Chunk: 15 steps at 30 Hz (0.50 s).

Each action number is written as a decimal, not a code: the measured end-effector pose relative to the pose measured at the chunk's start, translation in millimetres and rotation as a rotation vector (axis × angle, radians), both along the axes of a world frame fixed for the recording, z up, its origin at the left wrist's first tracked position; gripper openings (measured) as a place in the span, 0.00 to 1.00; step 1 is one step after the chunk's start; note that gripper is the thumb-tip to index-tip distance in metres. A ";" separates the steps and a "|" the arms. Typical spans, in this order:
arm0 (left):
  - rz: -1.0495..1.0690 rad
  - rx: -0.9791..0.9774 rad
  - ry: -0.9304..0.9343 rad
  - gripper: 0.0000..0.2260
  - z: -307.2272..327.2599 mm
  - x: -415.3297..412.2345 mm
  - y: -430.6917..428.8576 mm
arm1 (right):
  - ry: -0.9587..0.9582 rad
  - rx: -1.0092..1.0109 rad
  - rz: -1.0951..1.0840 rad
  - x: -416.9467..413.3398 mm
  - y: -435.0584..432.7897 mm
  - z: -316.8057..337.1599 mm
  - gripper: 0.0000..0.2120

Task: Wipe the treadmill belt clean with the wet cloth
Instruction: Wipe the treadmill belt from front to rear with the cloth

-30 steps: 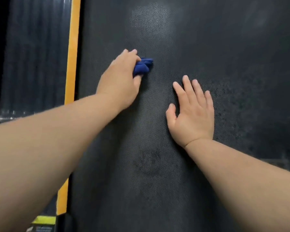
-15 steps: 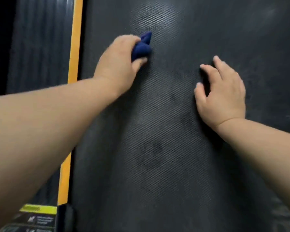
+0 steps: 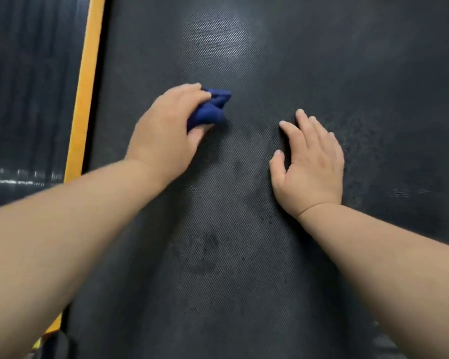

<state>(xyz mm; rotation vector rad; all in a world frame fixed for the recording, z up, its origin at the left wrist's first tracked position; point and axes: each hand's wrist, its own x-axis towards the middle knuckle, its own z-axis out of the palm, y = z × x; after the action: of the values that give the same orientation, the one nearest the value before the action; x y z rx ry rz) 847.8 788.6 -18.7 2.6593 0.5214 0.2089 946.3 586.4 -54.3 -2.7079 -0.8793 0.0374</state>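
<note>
The belt (image 3: pixel 244 294) fills nearly the whole frame, a dark mat with a fine dotted grain. It is paler and hazy up the middle and speckled with grime on the right. Along the left edge runs the ribbed black deck (image 3: pixel 31 99), and a yellow stripe (image 3: pixel 88 81) sits between it and the belt.

My right hand (image 3: pixel 311 161) lies flat on the belt right of centre. Its fingers are straight and close together, with the thumb held out to the side. I judge it is bracing the belt so it does not roll under my push.

My left hand (image 3: pixel 166 133) is at upper centre-left, its fingers curled round the cloth (image 3: pixel 210 110) and pressing it down. The blur hides exactly how each finger lies. The cloth is a small blue wad that pokes out past my fingertips and touches the belt.

It looks soft and light, and being wet it will probably drag on the grain and bunch up. I think it is best held by its bulk under the palm, not pinched at a corner.

A dark smudge (image 3: pixel 208 244) sits lower centre, well apart from the cloth and apparently not yet wiped.
</note>
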 end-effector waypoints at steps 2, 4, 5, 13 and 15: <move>0.028 -0.008 0.011 0.17 -8.2 16.2 -15.0 | -0.002 -0.010 0.007 0.2 -1.3 -1.7 0.24; 0.000 -0.018 0.029 0.17 -15.4 9.1 -43.5 | 0.000 -0.009 0.011 2.0 -2.1 -2.7 0.24; -0.032 -0.048 0.039 0.18 -15.6 -0.1 -58.5 | -0.002 -0.004 0.009 2.5 -2.2 -2.9 0.24; 0.212 -0.431 -0.081 0.25 26.9 -35.8 -62.9 | 0.204 0.133 -0.015 3.2 1.1 17.8 0.28; 0.314 -0.250 0.123 0.27 25.8 -43.6 -41.0 | 0.321 0.196 0.056 -13.8 10.4 31.3 0.28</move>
<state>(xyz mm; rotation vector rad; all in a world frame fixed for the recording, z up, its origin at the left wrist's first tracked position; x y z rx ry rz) 804.2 747.6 7.1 2.3476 0.9408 0.0657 932.5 596.7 -22.9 -2.4056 -0.8138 0.3665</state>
